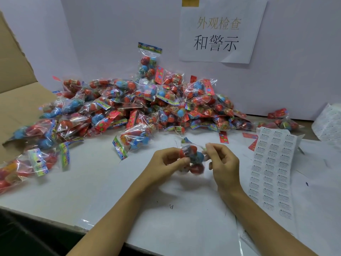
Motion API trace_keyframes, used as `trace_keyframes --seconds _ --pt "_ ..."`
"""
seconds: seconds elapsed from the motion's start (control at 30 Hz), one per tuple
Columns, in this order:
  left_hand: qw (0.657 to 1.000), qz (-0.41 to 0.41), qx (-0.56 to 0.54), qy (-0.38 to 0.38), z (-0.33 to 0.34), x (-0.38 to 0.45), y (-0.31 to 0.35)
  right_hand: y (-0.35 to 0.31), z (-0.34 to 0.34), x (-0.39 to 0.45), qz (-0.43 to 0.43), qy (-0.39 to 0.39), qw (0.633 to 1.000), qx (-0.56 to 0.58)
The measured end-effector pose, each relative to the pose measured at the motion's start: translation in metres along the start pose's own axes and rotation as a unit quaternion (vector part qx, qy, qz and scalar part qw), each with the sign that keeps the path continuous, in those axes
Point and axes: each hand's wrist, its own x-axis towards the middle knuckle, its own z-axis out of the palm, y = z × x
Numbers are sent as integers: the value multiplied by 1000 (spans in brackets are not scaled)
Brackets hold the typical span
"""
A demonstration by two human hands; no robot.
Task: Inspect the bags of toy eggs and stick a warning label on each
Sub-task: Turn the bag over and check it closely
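Observation:
A clear bag of red and blue toy eggs (193, 159) is held just above the white table, between both hands. My left hand (166, 161) pinches its left side with thumb and curled fingers. My right hand (222, 161) grips its right side, fingers curled at the bag's top edge. A large heap of the same bags (140, 104) lies behind, against the back wall. A sheet of small white warning labels (273, 170) lies flat to the right of my right hand.
An open cardboard box (16, 85) stands at the left with bags spilling beside it. A stack of more label sheets (330, 124) sits at the far right. A paper sign (219, 30) hangs on the wall. The table's front edge (55, 220) runs diagonally near me.

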Motion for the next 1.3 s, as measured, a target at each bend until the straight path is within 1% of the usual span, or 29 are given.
trace_keyframes --seconds 0.07,0.13,0.23,0.3,0.4,0.5,0.67,0.8,0.9,1.03,1.13,1.3 --pt "995 -43 -86 17 1 1 2 -3 0 -1 61 -21 998 15" --pt "986 -79 -145 29 1 3 4 -6 1 -2 104 -60 993 12" --pt "979 -94 -180 30 1 4 7 -8 3 -5 77 -117 990 -29" --pt "979 -103 -170 36 2 4 8 -7 3 -6 63 -128 989 -44" --pt "985 -111 -115 61 5 3 7 -7 0 -6 58 -146 987 -40" --pt "988 -101 -75 84 4 3 6 -6 2 -6 53 -159 985 -38" --pt "987 -97 -109 72 -1 5 6 -5 3 -6 64 -168 983 -31" --pt "988 -95 -103 63 0 7 1 -2 4 -7 54 -189 977 -86" --pt "989 -97 -93 66 0 8 -2 1 3 -5 57 -186 977 -90" --pt "989 -100 -90 62 0 7 -6 0 2 -4 61 -184 979 -65" --pt "987 -109 -105 56 3 7 -4 0 0 -4 61 -182 979 -63" --pt "982 -141 -125 17 4 6 -2 0 1 -1 129 -103 986 18"
